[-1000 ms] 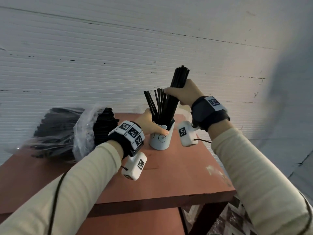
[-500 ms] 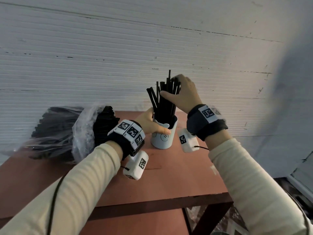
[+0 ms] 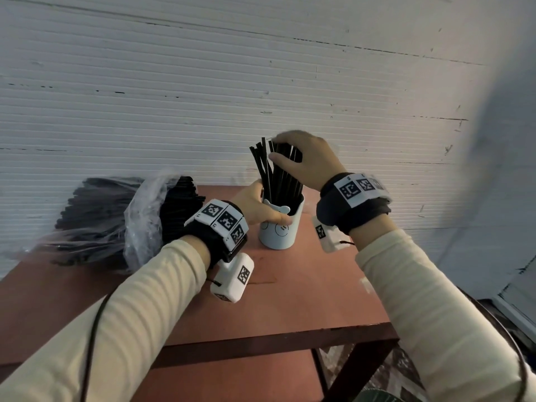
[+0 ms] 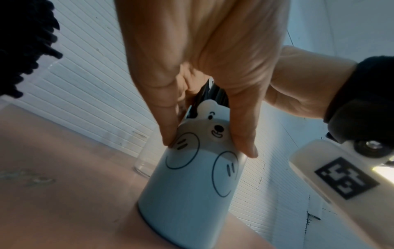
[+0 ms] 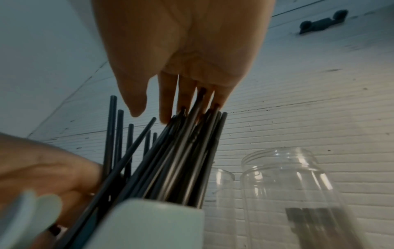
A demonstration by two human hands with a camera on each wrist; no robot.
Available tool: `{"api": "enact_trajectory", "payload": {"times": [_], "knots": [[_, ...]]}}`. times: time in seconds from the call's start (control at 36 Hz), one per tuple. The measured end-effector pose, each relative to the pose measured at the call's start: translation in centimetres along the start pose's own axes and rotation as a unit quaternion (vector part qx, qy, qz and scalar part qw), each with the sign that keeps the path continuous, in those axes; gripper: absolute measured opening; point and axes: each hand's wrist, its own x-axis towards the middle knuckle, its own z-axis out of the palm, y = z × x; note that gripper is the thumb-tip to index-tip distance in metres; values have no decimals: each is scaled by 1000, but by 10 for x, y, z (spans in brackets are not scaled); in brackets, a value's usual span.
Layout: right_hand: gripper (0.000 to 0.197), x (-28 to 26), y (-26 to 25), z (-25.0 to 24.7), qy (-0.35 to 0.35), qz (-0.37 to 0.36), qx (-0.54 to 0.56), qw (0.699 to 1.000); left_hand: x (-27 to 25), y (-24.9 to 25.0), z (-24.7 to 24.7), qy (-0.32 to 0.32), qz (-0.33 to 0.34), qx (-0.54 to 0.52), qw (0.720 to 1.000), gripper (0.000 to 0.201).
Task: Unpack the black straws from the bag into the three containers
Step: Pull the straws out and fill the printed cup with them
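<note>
On red-brown wooden table [image 3: 290, 300]: left hand [image 3: 255, 207] grips pale-blue bear-face cup [image 3: 280, 230]; right hand [image 3: 304, 161], fingers extended, settles black straws [image 3: 278, 175]. Next: fetch more from clear plastic bag [image 3: 139, 221].

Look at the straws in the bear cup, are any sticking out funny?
Yes. A few black straws on the left side of the bear cup splay outward, apart from the main bunch under the right hand. The left hand holds the cup. Nothing looks spilled on the table.

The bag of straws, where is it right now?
In the head view the bag of straws lies on its side at the table's far left, against the wall, left of the bear cup.
</note>
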Motion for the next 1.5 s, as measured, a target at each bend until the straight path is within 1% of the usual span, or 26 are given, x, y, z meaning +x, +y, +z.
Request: {"api": "enact_trajectory", "payload": {"times": [0.03, 0.08, 0.17, 0.25, 0.33, 0.42, 0.44, 0.47, 0.5, 0.53, 0.56, 0.61, 0.64, 0.72, 0.75, 0.81, 0.86, 0.94, 1.0, 1.06, 1.11, 1.19, 1.31, 1.39, 1.5], "knots": [[34, -1, -1, 0, -10, 3, -12, 1000, 0, 0, 1, 3, 0, -1, 1000, 83], [32, -3, -3, -3, -4, 8, -18, 1000, -3, 3, 2, 10, -3, -6, 1000, 80], [37, -6, -5, -9, 24, 1, -11, 1000, -6, 6, 5, 7, -8, -15, 1000, 81], [35, -10, -11, -14, 57, -8, 19, 998, -8, 12, 7, 9, -17, -16, 1000, 82], [33, -15, -18, -16, 77, -20, 40, 996, -9, 15, 8, 10, -22, -7, 1000, 88], [28, -22, -27, -18, 115, -21, 70, 991, -6, 7, 7, 6, -28, 11, 1000, 96], [27, -23, -30, -18, 125, -22, 79, 989, -14, 12, 5, 8, -34, 26, 999, 91], [25, -25, -34, -17, 131, -25, 85, 987, -24, 19, 2, 11, -47, 46, 998, 76], [23, -27, -38, -16, 134, -29, 89, 986, -33, 23, -3, 20, -61, 75, 995, 56], [22, -28, -41, -13, 136, -31, 93, 986, -38, 23, -9, 39, -79, 103, 991, 42], [20, -29, -46, -10, 136, -33, 98, 985, -42, 21, -17, 61, -77, 131, 987, 39], [20, -31, -55, -2, 129, -36, 114, 984, -49, 15, -34, 95, -66, 163, 980, 58], [19, -33, -60, 3, 119, -37, 127, 984, -54, 13, -42, 110, -63, 165, 978, 57], [17, -36, -76, 15, 74, -45, 164, 983, -75, 9, -69, 164, -36, 179, 970, 25], [17, -36, -82, 20, 55, -46, 176, 982, -80, 6, -78, 179, -24, 191, 965, 19], [17, -36, -93, 30, 3, -32, 197, 980, -91, 3, -94, 207, -8, 184, 961, 14], [18, -34, -104, 40, -58, -13, 201, 978, -98, -3, -106, 233, -7, 159, 959, 11], [20, -31, -117, 55, -134, -11, 188, 973, -109, -15, -118, 272, -4, 149, 951, 7], [27, -30, -124, 63, -202, -10, 170, 964, -115, -22, -122, 289, -4, 156, 945, 15], [39, -30, -131, 71, -270, -11, 143, 952, -119, -28, -125, 277, -7, 165, 947, 26], [46, -31, -136, 78, -312, -14, 124, 942, -122, -33, -126, 245, -31, 181, 952, 34], [46, -31, -143, 88, -338, -27, 94, 936, -125, -39, -127, 211, -45, 194, 957, 44], [44, -32, -146, 92, -339, -38, 81, 936, -128, -45, -132, 187, -53, 196, 961, 59], [43, -32, -143, 91, -330, -34, 94, 938, -130, -48, -136, 172, -63, 184, 966, 62], [42, -28, -133, 88, -329, -20, 115, 937, -131, -52, -140, 174, -69, 160, 969, 62]]}}
